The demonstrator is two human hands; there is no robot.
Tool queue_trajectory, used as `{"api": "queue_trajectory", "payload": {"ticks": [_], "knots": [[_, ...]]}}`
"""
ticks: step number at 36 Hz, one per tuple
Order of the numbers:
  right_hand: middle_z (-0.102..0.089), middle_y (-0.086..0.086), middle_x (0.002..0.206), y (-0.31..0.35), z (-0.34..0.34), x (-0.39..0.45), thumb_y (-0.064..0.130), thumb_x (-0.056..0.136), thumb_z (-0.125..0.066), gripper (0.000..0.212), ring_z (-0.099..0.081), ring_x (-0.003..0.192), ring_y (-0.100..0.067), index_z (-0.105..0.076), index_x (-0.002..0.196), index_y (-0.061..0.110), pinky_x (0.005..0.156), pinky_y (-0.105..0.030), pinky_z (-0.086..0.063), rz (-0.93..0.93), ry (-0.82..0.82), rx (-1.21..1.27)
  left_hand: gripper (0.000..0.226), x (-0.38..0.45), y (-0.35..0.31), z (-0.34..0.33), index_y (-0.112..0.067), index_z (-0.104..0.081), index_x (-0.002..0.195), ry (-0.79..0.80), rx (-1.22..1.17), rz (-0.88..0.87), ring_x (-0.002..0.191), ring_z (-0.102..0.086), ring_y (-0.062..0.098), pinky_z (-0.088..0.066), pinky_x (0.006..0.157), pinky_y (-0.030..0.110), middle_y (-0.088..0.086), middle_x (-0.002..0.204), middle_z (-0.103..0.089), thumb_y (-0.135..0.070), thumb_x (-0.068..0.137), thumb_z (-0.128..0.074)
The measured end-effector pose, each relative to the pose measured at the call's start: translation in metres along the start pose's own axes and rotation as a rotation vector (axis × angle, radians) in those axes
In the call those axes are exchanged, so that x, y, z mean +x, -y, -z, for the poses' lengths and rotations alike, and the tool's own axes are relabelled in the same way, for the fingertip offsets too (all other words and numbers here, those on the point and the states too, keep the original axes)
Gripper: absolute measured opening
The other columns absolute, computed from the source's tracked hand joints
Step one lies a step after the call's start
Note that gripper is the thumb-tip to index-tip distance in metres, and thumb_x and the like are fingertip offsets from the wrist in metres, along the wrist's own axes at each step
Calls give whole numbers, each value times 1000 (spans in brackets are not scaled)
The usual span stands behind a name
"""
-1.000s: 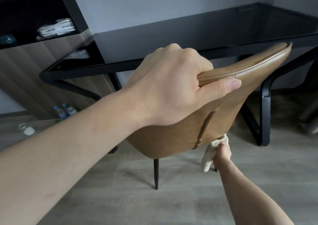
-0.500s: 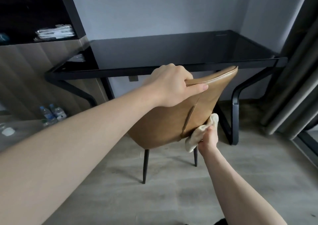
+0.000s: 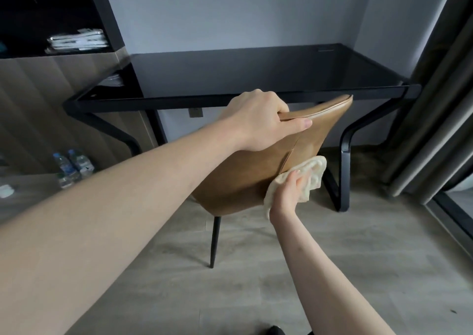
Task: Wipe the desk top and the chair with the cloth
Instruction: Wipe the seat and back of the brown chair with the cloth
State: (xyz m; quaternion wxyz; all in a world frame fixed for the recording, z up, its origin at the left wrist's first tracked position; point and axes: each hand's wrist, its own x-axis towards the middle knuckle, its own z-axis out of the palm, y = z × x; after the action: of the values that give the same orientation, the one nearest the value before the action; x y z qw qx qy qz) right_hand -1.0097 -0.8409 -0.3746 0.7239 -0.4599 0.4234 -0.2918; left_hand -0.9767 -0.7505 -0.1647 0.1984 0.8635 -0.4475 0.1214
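A tan leather chair point(image 3: 245, 178) with thin black legs stands tilted in front of a black glass-topped desk point(image 3: 243, 73). My left hand point(image 3: 261, 122) grips the top edge of the chair back, fingers curled over it and thumb along the rear face. My right hand point(image 3: 289, 191) holds a cream cloth point(image 3: 313, 173) pressed against the lower right of the chair back's rear side. The chair seat is hidden behind the backrest.
The desk's black metal frame leg point(image 3: 344, 163) stands just right of the chair. Two water bottles point(image 3: 73, 165) sit on the floor at the left, below a dark shelf unit point(image 3: 76, 41) with folded items. Grey curtains point(image 3: 440, 109) hang at the right. Wood-look floor lies around.
My right hand has slid the cloth upward along the back of the chair. The view has pulled back and risen, showing more of the desk top. My left hand keeps its grip.
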Motion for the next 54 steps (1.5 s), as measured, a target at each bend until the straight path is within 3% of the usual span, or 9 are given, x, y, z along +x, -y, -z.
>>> {"api": "queue_trajectory", "payload": {"ticks": [6,11,22,39,42,45,46,50,54], "knots": [[-54,1,138,-7,4,39,60,78,-35,70,-52,118,-23,-55,135,24,113,-43,-37,-197,-98,166,71,5,6,-6,-17,-44,54,-25,14,-33,47,-44,14,-42,54,30,-5,43,-40,-79,88,-47],[-49,14,93,27,0,16,46,80,-33,15,-42,77,-18,-36,88,33,72,-38,-31,-314,-217,215,72,6,5,-4,-16,-42,55,-12,18,-33,47,-41,15,-35,52,29,-4,44,-38,-80,88,-46],[-33,12,161,-19,-22,-61,62,100,-40,66,-35,146,-17,-23,161,43,124,-48,-28,-203,176,207,72,-2,-5,9,-16,-35,56,63,-32,47,48,-40,14,-37,56,30,-4,45,-33,-80,89,-43],[-35,-2,159,-6,-13,1,46,103,-35,62,-41,142,-32,-27,162,28,119,-51,-33,-142,-52,103,50,10,1,17,-19,-19,67,264,-271,209,59,-27,17,-25,63,36,-7,54,-23,-45,99,-46],[-39,4,122,3,-7,11,22,107,-27,24,-42,106,-17,-45,121,28,99,-32,-33,-166,-78,153,49,12,2,17,-16,-19,70,278,-294,210,59,-26,17,-24,64,37,-5,58,-23,-44,98,-48],[-38,10,112,14,-2,11,29,93,-24,17,-36,98,-15,-13,102,20,82,-39,-32,-250,-121,206,48,12,1,17,-15,-19,69,274,-296,197,57,-24,16,-24,63,36,-6,55,-23,-41,98,-48],[-41,10,120,15,-4,8,33,94,-27,50,-40,107,-15,-43,141,28,95,-36,-34,-278,-126,220,48,12,1,18,-15,-19,68,274,-297,196,56,-24,15,-24,63,36,-6,55,-22,-40,98,-48],[-44,8,123,18,-8,-15,72,67,-26,60,-41,111,-21,-40,114,38,97,-42,-33,-255,-89,207,46,12,-1,20,-16,-20,67,278,-308,198,59,-24,17,-24,63,37,-4,56,-23,-38,96,-48],[-45,4,119,14,-12,-44,63,82,-41,45,-47,113,-21,-46,114,32,100,-41,-35,-325,-15,239,46,9,-4,22,-16,-20,67,270,-309,219,60,-26,18,-24,63,37,-4,56,-24,-39,95,-49]]}}
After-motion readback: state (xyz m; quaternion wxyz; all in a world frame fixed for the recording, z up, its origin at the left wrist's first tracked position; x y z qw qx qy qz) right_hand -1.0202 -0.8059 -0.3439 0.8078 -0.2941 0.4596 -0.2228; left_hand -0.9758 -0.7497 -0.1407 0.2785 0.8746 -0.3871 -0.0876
